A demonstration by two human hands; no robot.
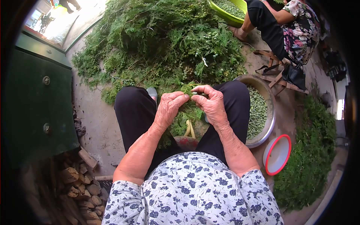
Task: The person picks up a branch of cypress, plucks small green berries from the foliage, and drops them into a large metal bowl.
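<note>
Between my knees, my left hand [170, 107] pinches a green evergreen sprig [186, 88] with thumb and fingers. My right hand [213, 107] meets it from the right, its thumb and curled forefinger closed around a small pale green cone [194, 93] at the sprig's edge. Below the hands, more green foliage [191, 110] hangs between my legs. By my right knee stands a wide metal basin [272, 112] holding many small green cones [257, 112]. A large heap of cut evergreen branches [157, 41] lies in front of my feet.
A white bowl with a red rim [277, 154] tilts beside the basin, near more greenery [311, 157]. Another person [296, 30] sits at upper right by a yellow-green tub [225, 17] and a wooden stool [275, 80]. Left are a dark green cabinet [41, 97] and firewood [84, 187].
</note>
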